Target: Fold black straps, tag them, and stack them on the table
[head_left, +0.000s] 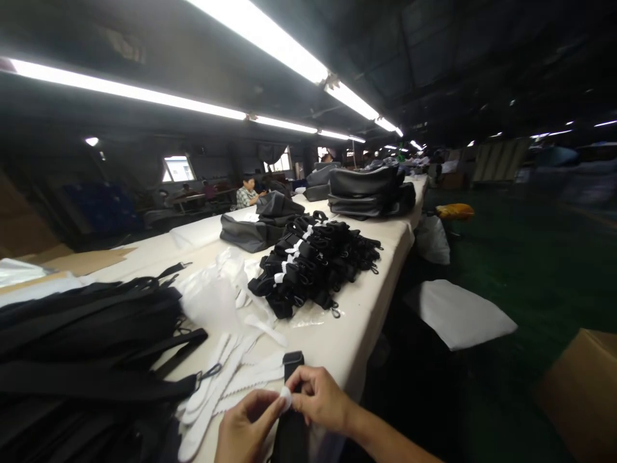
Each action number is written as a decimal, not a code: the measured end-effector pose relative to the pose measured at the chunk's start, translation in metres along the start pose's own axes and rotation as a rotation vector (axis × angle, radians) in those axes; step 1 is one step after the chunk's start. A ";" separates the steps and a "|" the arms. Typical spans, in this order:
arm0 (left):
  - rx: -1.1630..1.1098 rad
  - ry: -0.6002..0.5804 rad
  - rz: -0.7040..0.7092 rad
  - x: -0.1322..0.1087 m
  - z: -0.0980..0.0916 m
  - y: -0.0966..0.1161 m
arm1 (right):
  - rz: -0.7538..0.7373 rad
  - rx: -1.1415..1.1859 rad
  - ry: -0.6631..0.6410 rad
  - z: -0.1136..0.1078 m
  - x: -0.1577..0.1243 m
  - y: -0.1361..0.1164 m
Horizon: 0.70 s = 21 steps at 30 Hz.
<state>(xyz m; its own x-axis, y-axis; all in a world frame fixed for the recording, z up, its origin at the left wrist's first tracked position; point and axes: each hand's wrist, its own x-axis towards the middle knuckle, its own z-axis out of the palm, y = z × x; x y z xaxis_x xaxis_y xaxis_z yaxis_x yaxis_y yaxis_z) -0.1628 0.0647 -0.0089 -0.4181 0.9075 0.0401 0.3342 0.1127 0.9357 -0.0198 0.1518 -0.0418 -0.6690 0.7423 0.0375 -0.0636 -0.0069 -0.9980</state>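
Note:
At the near edge of the table, my left hand point(250, 421) is closed, with its thumb and fingers pinching a small white strip point(286, 397). My right hand point(319, 397) meets it from the other side, fingertips pinched at the same strip. Under both hands lies a folded black webbing strap point(290, 434), with a dark buckle point(293, 360) at its far end. Whether the strip passes fully around the strap is hidden by my fingers. Several loose white strips with toothed edges point(216, 392) lie fanned out left of my hands.
Bundled black straps point(313, 263) with white bands and hooks form a pile ahead. Long loose straps point(87, 328) heap at left, beside crumpled clear plastic point(214, 299). Dark bags point(364, 190) stack farther back. A person point(247, 194) sits beyond the table. A cardboard box point(581, 392) stands right.

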 end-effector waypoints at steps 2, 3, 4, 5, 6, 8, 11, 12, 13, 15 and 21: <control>0.035 -0.021 0.017 -0.003 -0.001 0.003 | -0.021 -0.046 -0.005 -0.001 -0.002 0.000; 0.045 -0.027 0.020 -0.004 -0.002 0.005 | -0.026 -0.051 -0.001 -0.001 -0.002 0.000; 0.049 -0.016 0.028 -0.006 -0.002 0.007 | -0.029 -0.048 0.003 0.000 -0.003 0.000; 0.047 0.000 0.036 -0.007 -0.002 0.009 | -0.031 -0.038 0.007 0.001 -0.003 0.000; 0.036 0.022 0.047 -0.009 -0.002 0.011 | -0.034 -0.025 0.012 0.001 -0.003 0.000; 0.008 0.061 0.060 -0.011 0.000 0.014 | -0.042 0.003 0.028 0.002 -0.002 0.000; -0.023 0.111 0.035 -0.015 0.004 0.016 | -0.061 0.030 0.031 0.001 -0.001 -0.001; -0.038 0.119 0.021 -0.017 0.005 0.015 | -0.075 0.025 0.022 0.001 -0.002 -0.001; -0.057 0.121 0.006 -0.017 0.006 0.014 | -0.092 0.010 0.009 0.001 -0.002 -0.002; -0.104 0.110 -0.024 -0.017 0.008 0.009 | -0.138 -0.045 -0.005 0.002 -0.002 -0.003; -0.202 0.103 -0.069 -0.008 0.006 -0.002 | -0.189 -0.168 0.016 -0.002 -0.002 -0.003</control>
<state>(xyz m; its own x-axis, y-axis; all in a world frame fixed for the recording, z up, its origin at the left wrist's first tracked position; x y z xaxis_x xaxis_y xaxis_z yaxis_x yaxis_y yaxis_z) -0.1550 0.0600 -0.0137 -0.5213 0.8534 -0.0011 0.1301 0.0807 0.9882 -0.0168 0.1519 -0.0386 -0.6447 0.7307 0.2243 -0.0613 0.2431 -0.9681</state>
